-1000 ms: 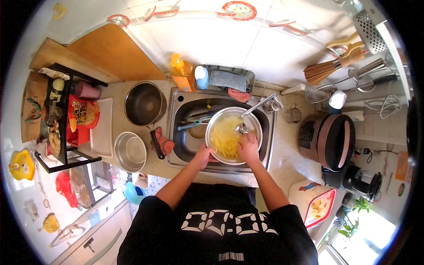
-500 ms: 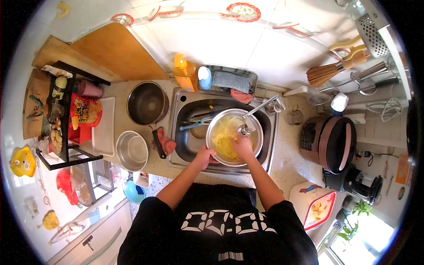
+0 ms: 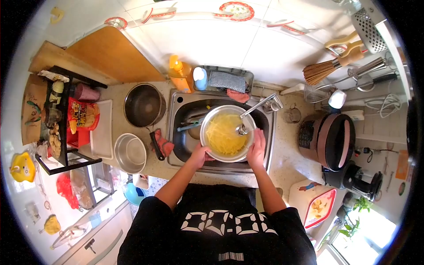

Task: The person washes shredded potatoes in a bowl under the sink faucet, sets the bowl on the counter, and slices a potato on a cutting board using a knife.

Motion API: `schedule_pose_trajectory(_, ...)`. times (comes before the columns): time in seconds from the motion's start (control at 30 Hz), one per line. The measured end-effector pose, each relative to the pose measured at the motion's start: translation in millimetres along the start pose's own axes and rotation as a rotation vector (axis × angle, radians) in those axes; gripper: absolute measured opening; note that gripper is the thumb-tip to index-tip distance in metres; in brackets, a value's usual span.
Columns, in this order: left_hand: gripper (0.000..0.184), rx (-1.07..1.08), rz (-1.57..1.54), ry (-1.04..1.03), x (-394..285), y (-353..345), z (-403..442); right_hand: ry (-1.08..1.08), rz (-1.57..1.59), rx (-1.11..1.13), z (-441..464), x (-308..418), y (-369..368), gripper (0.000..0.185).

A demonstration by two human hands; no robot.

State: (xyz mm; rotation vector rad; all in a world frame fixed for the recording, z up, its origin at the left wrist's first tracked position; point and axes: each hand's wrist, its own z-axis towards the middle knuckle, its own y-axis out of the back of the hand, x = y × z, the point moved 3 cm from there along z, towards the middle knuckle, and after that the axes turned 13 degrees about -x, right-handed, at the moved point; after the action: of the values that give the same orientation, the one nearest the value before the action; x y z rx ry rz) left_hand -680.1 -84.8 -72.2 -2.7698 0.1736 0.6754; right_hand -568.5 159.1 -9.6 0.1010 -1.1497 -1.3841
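A round metal bowl [image 3: 204,140] sits over the sink, filled with pale yellow shreds [image 3: 226,134], perhaps cut potato, in cloudy liquid. My left hand [image 3: 200,157] is closed on the bowl's lower-left rim, thumb on top. At the right rim, my right hand [image 3: 257,149] holds the side of the bowl, fingers stretched along its outside. The tap [image 3: 261,105] reaches over the bowl, its spout head [image 3: 241,129] above the shreds. Part of the steel sink [image 3: 180,145] is hidden under the bowl, with long-handled utensils [image 3: 191,125] beside it.
Left of the sink are a dark pot [image 3: 144,106], a smaller metal pot [image 3: 130,153] and a black-handled peeler or knife [image 3: 157,145] on a red cloth [image 3: 165,145]. Behind it stand an orange pump bottle [image 3: 181,75] and a blue bottle [image 3: 200,79]. A rice cooker [image 3: 329,139] is at right.
My right hand has come out of the shreds to the bowl's right rim. The bowl has shifted slightly left, and its contents lie lower and flatter. My left hand keeps its hold.
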Motion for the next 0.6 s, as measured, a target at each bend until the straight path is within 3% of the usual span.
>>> schedule_pose_trajectory(0.03,0.067,-0.005,0.001,-0.002,-0.1,1.0,0.4,-0.126,-0.021,-0.002,-1.6,-1.9,-2.7,0.067)
schedule_pose_trajectory(0.13,0.066,-0.017,0.0,-0.008,-1.5,1.4,-1.3,-0.869,0.404,0.124,-17.0,-23.1,-33.3,0.068)
schedule_pose_trajectory(0.17,0.067,-0.021,-0.002,-0.011,-2.1,0.8,-2.3,-1.249,0.697,0.09,-29.7,-24.9,-37.1,0.063)
schedule_pose_trajectory(0.27,0.067,-0.037,0.004,-0.02,-6.9,-1.3,-6.2,-1.563,0.918,0.175,-49.3,-43.8,-53.6,0.065)
schedule_pose_trajectory(0.47,0.07,-0.028,0.022,-0.026,-2.0,6.0,2.4,-1.483,0.963,0.246,-54.1,-47.4,-54.5,0.055)
schedule_pose_trajectory(0.6,0.07,-0.045,0.091,0.011,-8.5,7.8,1.0,-1.548,0.985,0.442,-66.5,-63.8,-57.1,0.085)
